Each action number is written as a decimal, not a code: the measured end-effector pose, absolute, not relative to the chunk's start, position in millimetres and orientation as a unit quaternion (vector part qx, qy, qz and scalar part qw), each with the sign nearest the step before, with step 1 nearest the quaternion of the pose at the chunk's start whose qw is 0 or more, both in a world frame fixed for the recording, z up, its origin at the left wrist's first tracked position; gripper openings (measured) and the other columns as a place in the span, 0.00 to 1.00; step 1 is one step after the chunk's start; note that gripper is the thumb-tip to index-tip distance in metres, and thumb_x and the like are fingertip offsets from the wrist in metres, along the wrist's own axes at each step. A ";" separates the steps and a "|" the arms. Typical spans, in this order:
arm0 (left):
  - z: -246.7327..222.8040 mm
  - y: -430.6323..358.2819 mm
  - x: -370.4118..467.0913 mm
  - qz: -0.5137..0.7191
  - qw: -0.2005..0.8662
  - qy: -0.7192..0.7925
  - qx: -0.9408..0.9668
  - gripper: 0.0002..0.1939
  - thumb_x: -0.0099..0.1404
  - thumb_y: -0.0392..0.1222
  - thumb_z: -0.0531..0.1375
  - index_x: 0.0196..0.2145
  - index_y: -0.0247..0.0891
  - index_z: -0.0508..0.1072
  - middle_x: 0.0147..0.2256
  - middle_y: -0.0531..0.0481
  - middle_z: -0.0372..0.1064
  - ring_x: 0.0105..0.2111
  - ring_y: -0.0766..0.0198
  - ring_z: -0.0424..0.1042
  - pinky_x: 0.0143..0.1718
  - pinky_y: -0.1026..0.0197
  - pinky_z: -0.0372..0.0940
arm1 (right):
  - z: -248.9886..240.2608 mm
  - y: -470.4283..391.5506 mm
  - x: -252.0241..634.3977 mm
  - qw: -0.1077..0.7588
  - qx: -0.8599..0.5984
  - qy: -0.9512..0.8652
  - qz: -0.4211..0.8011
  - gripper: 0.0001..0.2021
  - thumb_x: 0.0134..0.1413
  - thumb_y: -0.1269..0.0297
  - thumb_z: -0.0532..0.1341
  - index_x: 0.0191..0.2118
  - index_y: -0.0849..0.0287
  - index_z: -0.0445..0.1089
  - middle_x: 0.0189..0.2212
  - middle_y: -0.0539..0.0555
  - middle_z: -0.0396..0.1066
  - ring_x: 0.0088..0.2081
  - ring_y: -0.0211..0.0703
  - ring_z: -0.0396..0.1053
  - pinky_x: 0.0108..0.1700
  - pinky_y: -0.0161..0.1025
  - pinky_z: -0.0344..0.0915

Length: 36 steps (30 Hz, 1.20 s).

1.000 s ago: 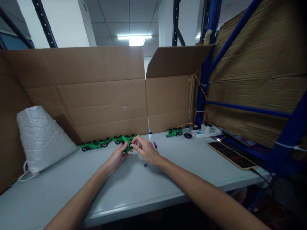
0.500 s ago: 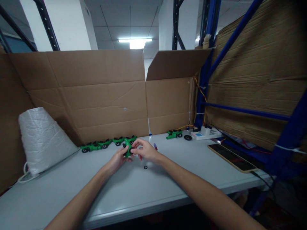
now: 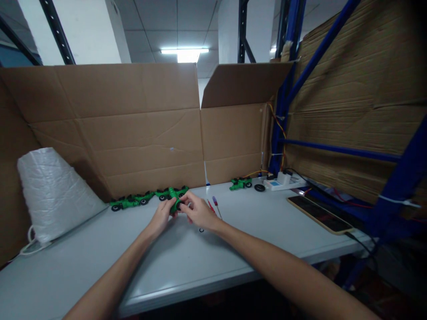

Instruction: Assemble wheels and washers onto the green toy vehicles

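Between my two hands is a green toy car [image 3: 174, 195] with black wheels, held above the middle of the table. My left hand [image 3: 163, 214] grips its left side, fingers closed around the body. At the car's right side, my right hand [image 3: 197, 208] pinches near a black wheel [image 3: 179, 204]. Fingers cover much of the car's lower part. Just beneath my right hand a small black ring [image 3: 201, 230] lies on the table. Right of that hand are a screwdriver [image 3: 216, 204] with a purple handle and a red slim tool [image 3: 211, 206], partly hidden.
Several green toy cars [image 3: 128, 202] line the cardboard wall [image 3: 147, 151]. Another green car [image 3: 240, 183] and black tyres [image 3: 259, 188] sit farther right, beside a white power strip [image 3: 283, 182]. A phone [image 3: 320, 214] lies at the right edge. A white wrapped bundle [image 3: 56, 195] stands left.
My right hand has shifted slightly left and down against the car, uncovering more of the screwdriver and red tool. The car is tilted a little differently. The whole view has shifted slightly.
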<state>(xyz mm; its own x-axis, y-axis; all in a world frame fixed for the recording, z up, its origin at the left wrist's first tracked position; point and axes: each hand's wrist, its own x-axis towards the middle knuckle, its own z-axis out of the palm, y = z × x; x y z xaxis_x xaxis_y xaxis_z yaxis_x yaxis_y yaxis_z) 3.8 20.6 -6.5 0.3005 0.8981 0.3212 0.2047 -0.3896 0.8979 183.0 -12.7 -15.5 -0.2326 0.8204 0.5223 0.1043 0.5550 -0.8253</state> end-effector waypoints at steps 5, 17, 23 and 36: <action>-11.6 20.2 4.1 0.417 0.284 0.453 0.735 0.27 0.69 0.64 0.52 0.27 0.36 0.71 0.25 0.49 0.69 0.28 0.59 0.66 0.31 0.60 0.59 | -19.5 -5.2 186.5 0.481 -0.333 -0.726 0.361 0.05 0.62 0.63 0.60 0.42 0.55 0.65 0.31 0.46 0.73 0.19 0.33 0.65 0.21 0.30 0.58; -9.5 22.8 1.5 0.402 0.207 0.435 0.779 0.25 0.70 0.61 0.53 0.33 0.35 0.75 0.31 0.46 0.75 0.32 0.56 0.71 0.34 0.59 0.62 | -20.6 -12.1 185.3 0.472 -0.392 -0.762 0.210 0.05 0.62 0.68 0.61 0.43 0.54 0.69 0.34 0.48 0.78 0.29 0.38 0.71 0.33 0.32 0.60; -9.7 22.7 7.9 0.431 0.307 0.447 0.721 0.27 0.66 0.64 0.56 0.33 0.34 0.74 0.28 0.49 0.72 0.29 0.59 0.68 0.30 0.61 0.61 | -16.2 -11.8 189.5 0.451 -0.410 -0.782 0.134 0.06 0.65 0.66 0.59 0.44 0.55 0.72 0.36 0.50 0.78 0.33 0.40 0.72 0.36 0.33 0.59; -7.7 20.2 13.2 0.408 0.260 0.442 0.756 0.28 0.70 0.64 0.53 0.29 0.36 0.73 0.23 0.51 0.68 0.26 0.61 0.65 0.30 0.61 0.58 | -10.7 -12.8 192.7 0.460 -0.393 -0.780 0.160 0.04 0.61 0.67 0.59 0.41 0.54 0.70 0.29 0.46 0.71 0.29 0.39 0.67 0.33 0.33 0.56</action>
<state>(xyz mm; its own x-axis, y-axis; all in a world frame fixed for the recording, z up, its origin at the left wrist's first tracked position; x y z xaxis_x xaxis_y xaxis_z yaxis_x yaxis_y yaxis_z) 13.2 20.2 -7.7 0.2769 0.8793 0.3874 0.4551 -0.4751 0.7531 192.7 -12.8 -10.7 -0.2685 0.7598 0.5920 0.4652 0.6405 -0.6110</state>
